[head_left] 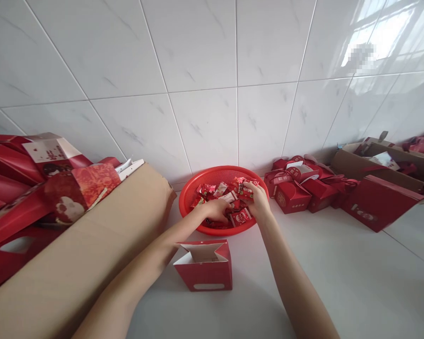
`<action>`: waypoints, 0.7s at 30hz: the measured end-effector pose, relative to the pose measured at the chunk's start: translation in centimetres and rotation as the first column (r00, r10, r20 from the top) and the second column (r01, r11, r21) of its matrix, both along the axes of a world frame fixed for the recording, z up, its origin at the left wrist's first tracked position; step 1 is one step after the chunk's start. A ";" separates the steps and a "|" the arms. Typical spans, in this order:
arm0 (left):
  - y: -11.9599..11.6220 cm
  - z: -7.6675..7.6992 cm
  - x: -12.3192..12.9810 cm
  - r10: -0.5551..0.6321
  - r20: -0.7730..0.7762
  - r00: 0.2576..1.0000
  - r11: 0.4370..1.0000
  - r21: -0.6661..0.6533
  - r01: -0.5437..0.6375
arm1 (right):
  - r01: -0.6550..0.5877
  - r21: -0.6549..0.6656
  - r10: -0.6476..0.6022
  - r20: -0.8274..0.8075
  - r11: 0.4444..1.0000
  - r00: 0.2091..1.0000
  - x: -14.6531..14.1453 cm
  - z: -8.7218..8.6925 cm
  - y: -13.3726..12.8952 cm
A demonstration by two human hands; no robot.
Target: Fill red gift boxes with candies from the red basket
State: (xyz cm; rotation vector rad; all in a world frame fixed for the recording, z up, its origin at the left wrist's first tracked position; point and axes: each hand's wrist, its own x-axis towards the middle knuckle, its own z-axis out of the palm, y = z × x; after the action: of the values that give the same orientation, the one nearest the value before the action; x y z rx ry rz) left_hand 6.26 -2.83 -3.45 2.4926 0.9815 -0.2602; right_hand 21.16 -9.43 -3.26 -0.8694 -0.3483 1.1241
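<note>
A red plastic basket (226, 231) holds several small wrapped candy packets (240, 217), mostly red with some white. Over its right side my right hand (257, 200) grips a red candy packet (245, 189) between thumb and fingers. Down among the packets on the left is my left hand (217, 210), its fingers curled; what they hold is hidden. In front of the basket, between my forearms, a red paper gift box (210, 275) stands upright with its top open, showing a white inside and a pale oval window.
On the left, a big cardboard box (127, 219) is piled with red paper boxes and bags (24, 188). To the basket's right sit several small red gift boxes (292, 197), a larger red box (381, 205) and an open carton (356, 165). A tiled wall (205, 127) rises behind.
</note>
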 end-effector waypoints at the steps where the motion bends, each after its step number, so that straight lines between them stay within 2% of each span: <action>1: 0.2 0.2 -0.2 0.007 0.036 0.999 1.000 0.025 -0.008 | -0.001 0.002 0.001 0.002 1.000 1.000 0.0 0.0 0.0; 5: 1.2 0.5 -0.6 0.033 0.120 0.992 0.994 0.096 -0.045 | 0.003 0.007 -0.003 0.006 1.000 1.000 -0.1 0.1 0.0; 14: 1.5 -0.7 -0.7 0.000 0.115 0.993 1.000 -0.025 0.003 | 0.002 0.001 -0.002 -0.007 1.000 1.000 -0.1 0.2 0.0; 21: 1.8 0.3 -0.8 0.058 0.304 0.951 0.998 -0.003 -0.060 | 0.009 -0.001 -0.009 0.001 1.000 1.000 -0.1 0.2 0.0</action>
State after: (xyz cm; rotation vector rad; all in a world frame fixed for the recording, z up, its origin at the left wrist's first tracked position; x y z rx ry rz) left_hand 5.49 -0.99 -3.18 2.4088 0.9240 0.1443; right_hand 21.06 -9.47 -3.09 -0.8717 -0.3450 1.1156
